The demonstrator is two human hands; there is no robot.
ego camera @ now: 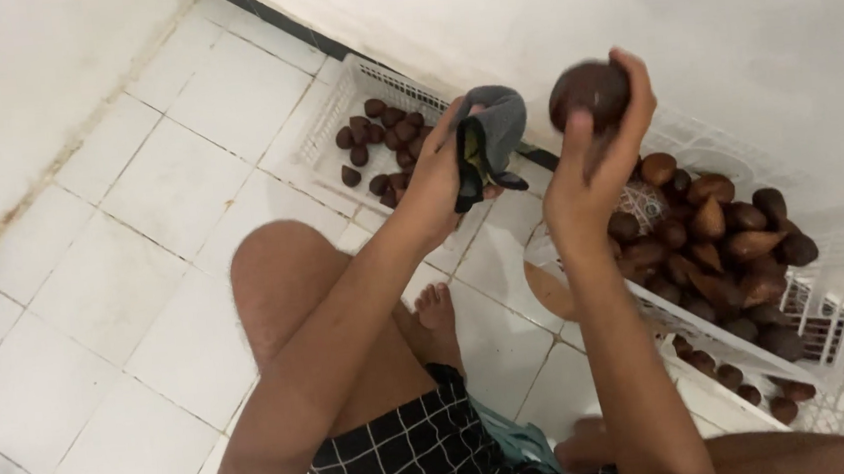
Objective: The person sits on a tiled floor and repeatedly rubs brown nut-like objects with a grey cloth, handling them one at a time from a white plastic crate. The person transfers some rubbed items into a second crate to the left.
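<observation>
Right fingers (631,85) around brown fruit (588,93)

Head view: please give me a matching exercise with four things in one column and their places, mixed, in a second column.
Things:
1. grey cloth
2. round brown fruit
3. far crate
4. near crate

Places:
A. at the right, heaped with brown fruit
B. in the right hand
C. by the wall, with few fruits
D. in the left hand

Pairs: 1-D, 2-B, 3-C, 4-A
</observation>
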